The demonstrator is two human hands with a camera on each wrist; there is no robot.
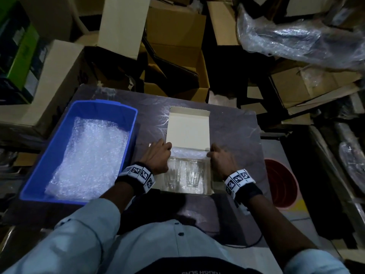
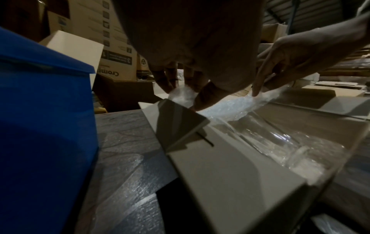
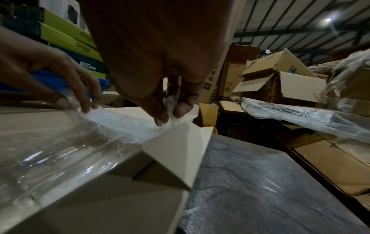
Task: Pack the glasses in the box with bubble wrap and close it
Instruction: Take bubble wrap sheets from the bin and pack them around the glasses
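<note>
Clear glasses [image 1: 182, 175] x2, 1 box [image 1: 207, 176]; 2 hands

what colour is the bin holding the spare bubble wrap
Blue. The bin sits left of the box; it shows best in the head view.

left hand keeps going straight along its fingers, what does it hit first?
Likely the open lid of the box: the left hand, pinching the bubble wrap, points away from the person toward it. Depth unclear.

— What sort of place is this?
— A storeroom or warehouse: stacked cardboard cartons [image 1: 175, 50] crowd the floor behind the desk [image 1: 233, 127], and a corrugated metal roof [image 3: 290, 20] spans overhead.
— Anything else?
— A plastic-wrapped bundle [image 1: 300, 36] and a blue bin [image 1: 130, 123] of bubble wrap.
</note>
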